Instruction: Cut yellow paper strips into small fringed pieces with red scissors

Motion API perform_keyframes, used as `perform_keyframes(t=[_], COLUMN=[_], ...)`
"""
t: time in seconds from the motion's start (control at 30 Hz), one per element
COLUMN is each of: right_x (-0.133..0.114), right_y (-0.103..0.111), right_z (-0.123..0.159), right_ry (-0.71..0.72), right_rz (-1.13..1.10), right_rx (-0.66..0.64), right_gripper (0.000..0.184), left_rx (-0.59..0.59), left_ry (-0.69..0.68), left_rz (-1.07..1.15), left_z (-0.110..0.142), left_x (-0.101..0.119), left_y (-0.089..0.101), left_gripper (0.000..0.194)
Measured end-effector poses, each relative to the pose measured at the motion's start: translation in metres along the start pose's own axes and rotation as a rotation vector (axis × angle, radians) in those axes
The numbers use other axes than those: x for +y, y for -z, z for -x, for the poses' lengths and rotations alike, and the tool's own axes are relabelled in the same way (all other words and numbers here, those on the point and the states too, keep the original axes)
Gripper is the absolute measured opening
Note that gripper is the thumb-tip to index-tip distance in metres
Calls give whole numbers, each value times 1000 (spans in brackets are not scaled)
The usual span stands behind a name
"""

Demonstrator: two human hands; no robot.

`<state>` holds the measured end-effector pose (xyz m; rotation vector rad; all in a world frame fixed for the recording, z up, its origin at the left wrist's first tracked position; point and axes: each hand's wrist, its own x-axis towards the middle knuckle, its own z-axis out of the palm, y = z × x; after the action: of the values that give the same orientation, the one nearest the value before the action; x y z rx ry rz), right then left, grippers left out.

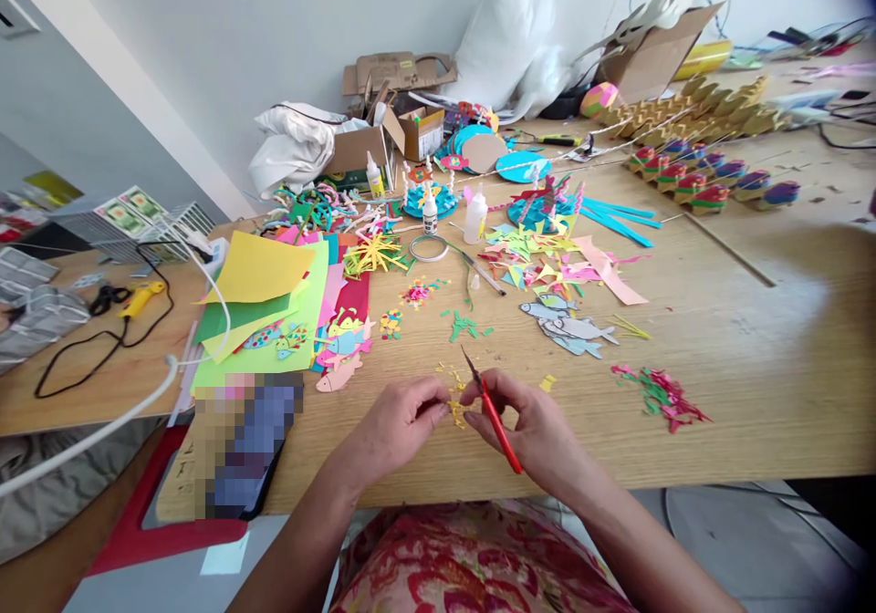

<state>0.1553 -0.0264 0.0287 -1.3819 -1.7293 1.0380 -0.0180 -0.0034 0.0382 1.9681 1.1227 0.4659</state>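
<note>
Red-handled scissors (494, 420) rest in my right hand (530, 426), their dark blades pointing up and away from me. That hand is closed around them, with thumb and forefinger reaching toward the left. My left hand (401, 426) is closed in a pinch just opposite; whatever is between its fingertips is too small to make out. Tiny yellow paper bits (457, 380) lie on the table between and beyond both hands. A small yellow scrap (547, 382) sits beyond the right hand. Green paper snippets (464, 326) and a pile of coloured dots (391, 324) lie farther off.
Grey paper fish (571, 328) and red-green shreds (662, 396) lie on the right. Coloured sheets (256, 266), pink paper fish (340, 373) and a phone (256, 449) are left. Glue bottles (474, 219) stand behind, with painted egg-carton pieces (708, 195) at far right.
</note>
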Motion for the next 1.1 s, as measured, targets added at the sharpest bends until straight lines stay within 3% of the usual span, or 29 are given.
perform_keyframes(t=[0.33,0.67,1.1], right_x=[2,13,5], right_y=[-5,-14,-2], right_z=[-7,-6,-10], right_ry=[67,-33,57], right_rz=[146,-221,105], right_rx=[-23,103,19], right_gripper=[7,5,4], left_rx=[-49,76,10], left_ry=[4,24,-20], left_rz=[-59,113,-21], left_z=[0,-6,-6], left_x=[2,-4,5], left_y=[-5,-16,-8], left_gripper=[17,10,16])
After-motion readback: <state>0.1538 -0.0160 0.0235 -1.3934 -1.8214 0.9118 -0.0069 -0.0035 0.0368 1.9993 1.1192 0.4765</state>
